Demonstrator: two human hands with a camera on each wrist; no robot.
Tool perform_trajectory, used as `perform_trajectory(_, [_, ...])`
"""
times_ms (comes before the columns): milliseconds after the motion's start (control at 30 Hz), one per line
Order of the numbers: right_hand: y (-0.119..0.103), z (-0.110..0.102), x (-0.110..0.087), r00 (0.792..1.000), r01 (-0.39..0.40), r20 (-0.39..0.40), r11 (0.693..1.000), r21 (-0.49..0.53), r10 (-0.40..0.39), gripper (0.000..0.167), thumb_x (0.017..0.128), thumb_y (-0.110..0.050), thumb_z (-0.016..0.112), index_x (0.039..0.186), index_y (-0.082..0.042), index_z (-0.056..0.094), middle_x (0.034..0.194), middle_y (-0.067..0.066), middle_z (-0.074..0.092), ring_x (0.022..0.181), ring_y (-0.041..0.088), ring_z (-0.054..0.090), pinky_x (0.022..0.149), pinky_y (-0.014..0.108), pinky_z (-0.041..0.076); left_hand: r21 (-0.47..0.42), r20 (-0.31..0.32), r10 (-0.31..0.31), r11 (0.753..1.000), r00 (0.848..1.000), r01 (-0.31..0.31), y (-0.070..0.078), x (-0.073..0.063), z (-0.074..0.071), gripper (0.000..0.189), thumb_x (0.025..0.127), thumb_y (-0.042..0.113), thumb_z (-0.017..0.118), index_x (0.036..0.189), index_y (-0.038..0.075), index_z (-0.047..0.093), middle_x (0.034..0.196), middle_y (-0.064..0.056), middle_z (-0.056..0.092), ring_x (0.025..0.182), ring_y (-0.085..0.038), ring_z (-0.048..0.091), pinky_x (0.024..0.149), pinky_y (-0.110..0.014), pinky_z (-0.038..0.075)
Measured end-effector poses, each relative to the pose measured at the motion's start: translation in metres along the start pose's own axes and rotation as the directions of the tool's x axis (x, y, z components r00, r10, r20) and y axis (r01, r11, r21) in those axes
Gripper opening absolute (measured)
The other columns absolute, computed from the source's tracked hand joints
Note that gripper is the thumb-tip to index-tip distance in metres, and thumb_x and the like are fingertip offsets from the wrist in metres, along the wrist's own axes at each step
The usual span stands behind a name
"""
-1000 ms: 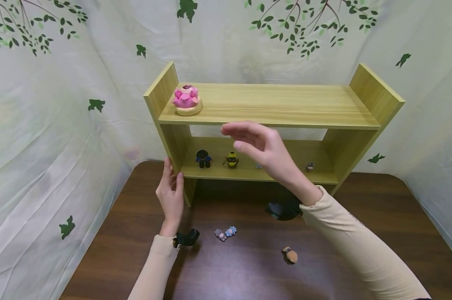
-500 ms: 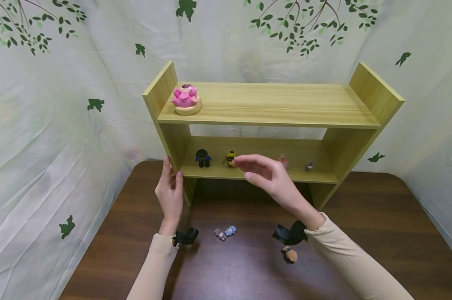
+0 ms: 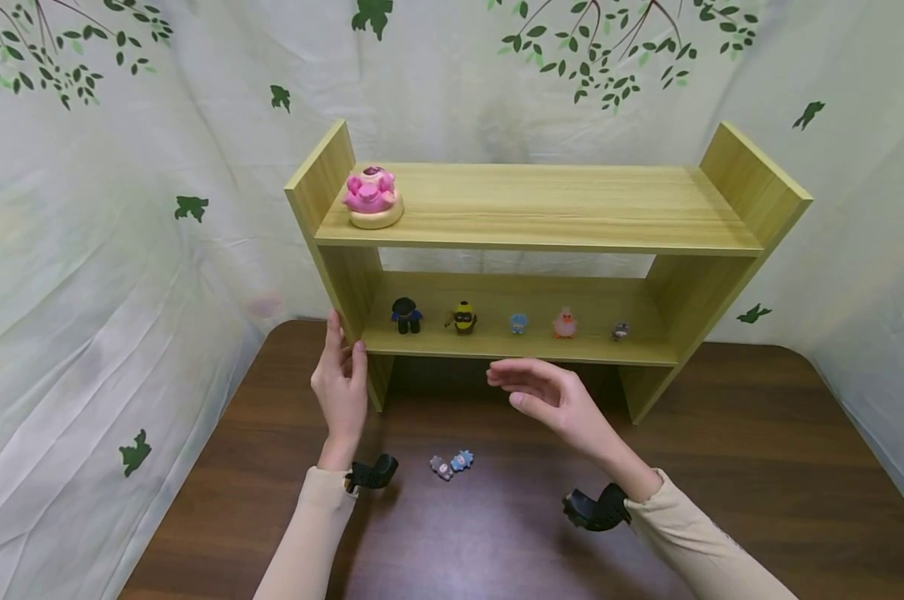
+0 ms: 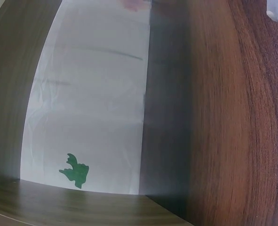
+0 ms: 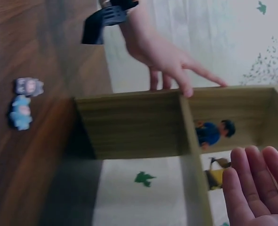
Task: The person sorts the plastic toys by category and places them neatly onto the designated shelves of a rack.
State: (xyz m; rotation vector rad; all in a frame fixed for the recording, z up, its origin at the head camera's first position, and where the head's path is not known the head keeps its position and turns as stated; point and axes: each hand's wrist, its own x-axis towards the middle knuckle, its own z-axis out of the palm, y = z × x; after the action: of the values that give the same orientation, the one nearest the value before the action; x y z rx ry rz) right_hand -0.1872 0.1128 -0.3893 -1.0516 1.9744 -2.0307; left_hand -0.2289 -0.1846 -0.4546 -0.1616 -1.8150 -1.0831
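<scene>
My left hand (image 3: 341, 387) rests against the left side panel of a wooden shelf unit (image 3: 537, 250), thumb at its front edge. Below the middle board hovers my right hand (image 3: 545, 400), fingers loosely curved with nothing visible between them. On that board stand a dark figurine in blue (image 3: 406, 317), a yellow-and-black figurine (image 3: 463, 318), a small blue figurine (image 3: 518, 323), a pink figurine (image 3: 564, 323) and a small grey figurine (image 3: 620, 332). Two small figurines, one grey (image 3: 442, 468) and one blue (image 3: 462, 461), lie on the table between my arms.
A pink figurine on a cream base (image 3: 372, 198) sits at the left of the top board. The brown wooden table (image 3: 452, 550) has a printed cloth backdrop (image 3: 122, 275) around it. Black wrist mounts (image 3: 600, 508) hang beneath both wrists.
My right hand has moved down and slightly right, from in front of the upper opening to below the middle board. Its wrist mount now covers the brown item on the table. My left hand stays put.
</scene>
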Motion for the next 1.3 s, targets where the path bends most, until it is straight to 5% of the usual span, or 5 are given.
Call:
perform_trajectory(433, [0.036, -0.012, -0.043, 0.999, -0.028, 0.032, 0.999, -0.037, 0.029, 0.035, 0.093, 0.009, 0.052, 0.128, 0.012, 0.05, 0.124, 0.022, 0.057, 0.111, 0.038, 0.056, 0.093, 0.032, 0.046, -0.004, -0.004, 0.0, 1.0, 1.0, 0.0, -0.001, -0.001, -0.001, 0.062, 0.092, -0.002, 0.059, 0.148, 0.018, 0.04, 0.106, -0.018, 0.067, 0.078, -0.035, 0.068, 0.073, -0.01, 0.045])
perform_trajectory(700, [0.049, -0.019, -0.062, 0.997, -0.068, 0.04, 0.994, -0.085, 0.072, 0.034, 0.092, 0.007, 0.055, 0.126, 0.011, 0.053, 0.122, 0.018, 0.06, 0.107, 0.025, 0.06, 0.089, 0.034, 0.048, -0.013, -0.018, 0.0, 1.0, 1.0, -0.001, -0.001, -0.001, 0.0, 0.063, 0.089, -0.009, 0.06, 0.146, 0.01, 0.041, 0.103, -0.023, 0.066, 0.077, -0.037, 0.067, 0.073, -0.009, 0.044])
perform_trajectory(1033, [0.063, -0.029, -0.089, 0.987, -0.144, 0.053, 0.982, -0.12, 0.151, 0.034, 0.09, 0.009, 0.056, 0.124, 0.01, 0.054, 0.118, 0.021, 0.061, 0.103, 0.025, 0.06, 0.086, 0.033, 0.049, -0.003, -0.015, -0.006, 1.0, 1.0, 0.006, 0.035, 0.006, -0.004, 0.06, 0.09, -0.011, 0.057, 0.145, 0.006, 0.041, 0.101, -0.026, 0.065, 0.078, -0.041, 0.066, 0.075, -0.011, 0.045])
perform_trajectory(1300, [0.07, -0.041, -0.106, 0.967, -0.208, 0.101, 0.955, -0.212, 0.233, 0.032, 0.089, 0.004, 0.062, 0.121, 0.005, 0.057, 0.113, 0.024, 0.061, 0.098, 0.029, 0.059, 0.083, 0.033, 0.048, -0.004, -0.019, 0.003, 1.0, 1.0, -0.003, 0.034, 0.006, -0.004, 0.057, 0.09, -0.011, 0.057, 0.143, 0.001, 0.042, 0.101, -0.027, 0.065, 0.078, -0.04, 0.066, 0.075, -0.012, 0.045])
